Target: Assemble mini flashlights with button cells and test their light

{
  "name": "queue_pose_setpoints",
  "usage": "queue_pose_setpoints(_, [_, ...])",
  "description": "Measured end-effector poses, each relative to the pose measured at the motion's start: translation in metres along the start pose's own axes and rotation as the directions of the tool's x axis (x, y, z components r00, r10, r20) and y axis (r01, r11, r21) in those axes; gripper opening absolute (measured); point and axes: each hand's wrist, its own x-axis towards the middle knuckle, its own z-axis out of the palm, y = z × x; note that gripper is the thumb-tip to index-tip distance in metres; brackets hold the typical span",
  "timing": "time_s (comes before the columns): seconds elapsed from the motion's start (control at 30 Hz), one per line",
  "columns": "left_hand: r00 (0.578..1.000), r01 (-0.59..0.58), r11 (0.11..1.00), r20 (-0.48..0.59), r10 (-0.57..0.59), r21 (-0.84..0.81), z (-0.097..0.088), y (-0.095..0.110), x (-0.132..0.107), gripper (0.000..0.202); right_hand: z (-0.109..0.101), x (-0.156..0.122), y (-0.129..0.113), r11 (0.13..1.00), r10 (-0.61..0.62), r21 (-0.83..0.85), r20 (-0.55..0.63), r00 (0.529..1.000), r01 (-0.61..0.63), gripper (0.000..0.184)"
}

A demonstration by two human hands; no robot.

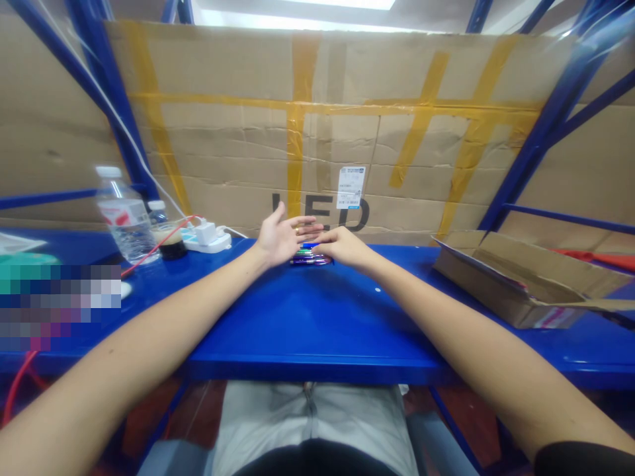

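Near the table's back edge lies a small bunch of pens (310,260) in several colours, side by side. My left hand (282,237) is open beside and just above their left end, palm turned to the right and fingers stretched out. From the right, my right hand (344,248) reaches over the pens with its fingers drawn together and bent down. Its fingertips are close to the left fingers and to a blue piece at the top of the bunch. Whether a pen is pinched in them is hidden.
On the right of the blue table (317,330) stands an open cardboard box (496,284). A water bottle (126,215), a dark-filled bottle (169,238) and a white power strip (208,238) with cables stand at left. A large taped cardboard sheet (238,152) rises behind.
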Motion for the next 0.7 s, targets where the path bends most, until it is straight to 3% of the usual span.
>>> queue_pose_setpoints(0.33, [1.0,0.012,1.0,0.002,-0.012,-0.001,0.0006,0.0032,-0.0025,0.077,-0.0021,-0.001,-0.0037,0.973,-0.152,-0.179,-0.032,0.988,0.143,0.025])
queue_pose_setpoints(0.7, [1.0,0.015,0.999,0.018,-0.016,0.043,0.0011,0.0024,-0.0022,0.075,-0.0002,-0.0038,-0.0059,0.963,-0.177,-0.216,-0.04,0.983,0.164,0.028])
